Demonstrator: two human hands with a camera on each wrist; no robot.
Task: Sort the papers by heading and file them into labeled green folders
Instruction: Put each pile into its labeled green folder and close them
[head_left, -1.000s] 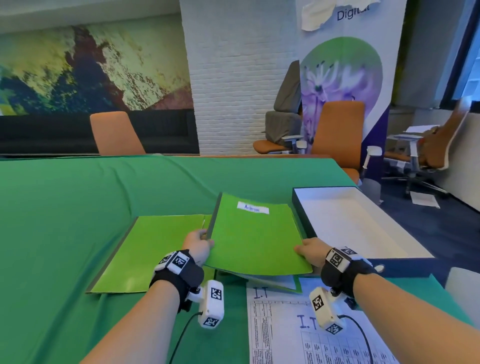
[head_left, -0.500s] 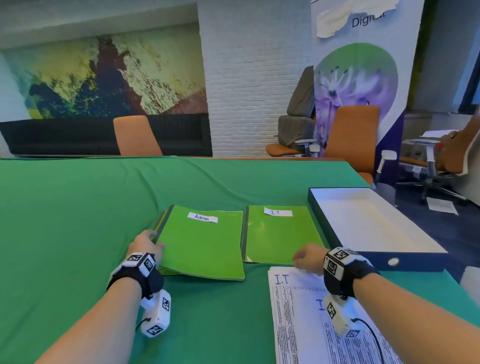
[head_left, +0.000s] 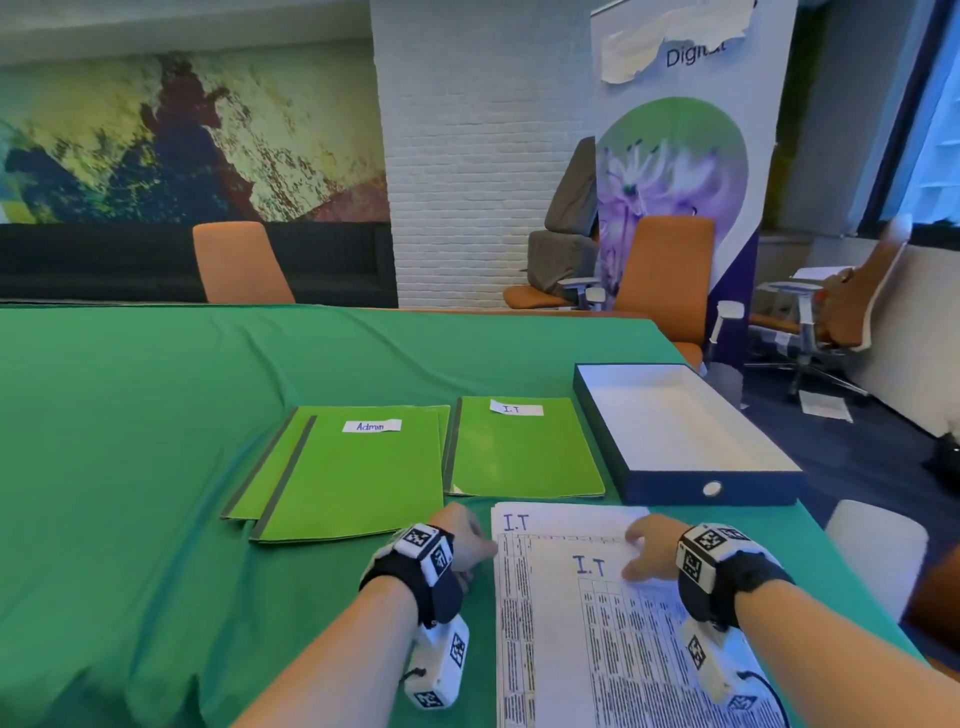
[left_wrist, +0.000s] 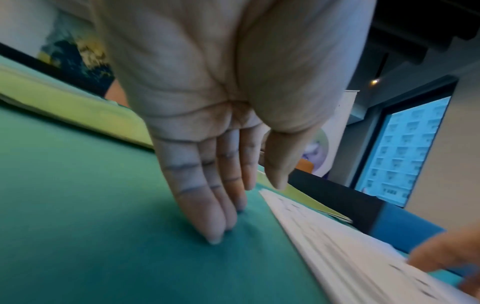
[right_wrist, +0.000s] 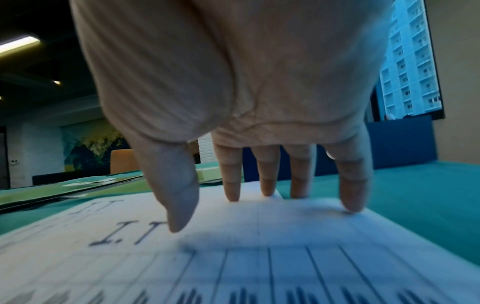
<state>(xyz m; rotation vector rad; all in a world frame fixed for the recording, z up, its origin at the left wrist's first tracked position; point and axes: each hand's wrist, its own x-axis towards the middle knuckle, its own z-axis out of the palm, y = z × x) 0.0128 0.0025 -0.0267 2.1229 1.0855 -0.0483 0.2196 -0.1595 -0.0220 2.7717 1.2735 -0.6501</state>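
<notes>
Two closed green folders lie side by side on the table: the one labelled Admin (head_left: 358, 473) on top of another green folder (head_left: 260, 467), and the one labelled I.T (head_left: 519, 447) to its right. In front of them lies a stack of white papers headed I.T (head_left: 571, 623) (right_wrist: 233, 236). My left hand (head_left: 467, 540) (left_wrist: 215, 205) has straight fingers touching the cloth just left of the stack's edge (left_wrist: 324, 246). My right hand (head_left: 644, 545) (right_wrist: 259, 195) is spread flat, its fingertips (right_wrist: 350, 203) pressing the top sheet near its far edge.
An open dark blue box with a white inside (head_left: 675, 431) stands at the right, behind the papers. The green tablecloth (head_left: 156, 415) stretches wide to the left and back. Orange chairs (head_left: 239, 265) stand behind the table; the table's right edge is close to my right arm.
The Admin folder was shut and slid left, uncovering the I.T folder. My left hand left it and came right to the paper stack; my right hand moved onto the top sheet.
</notes>
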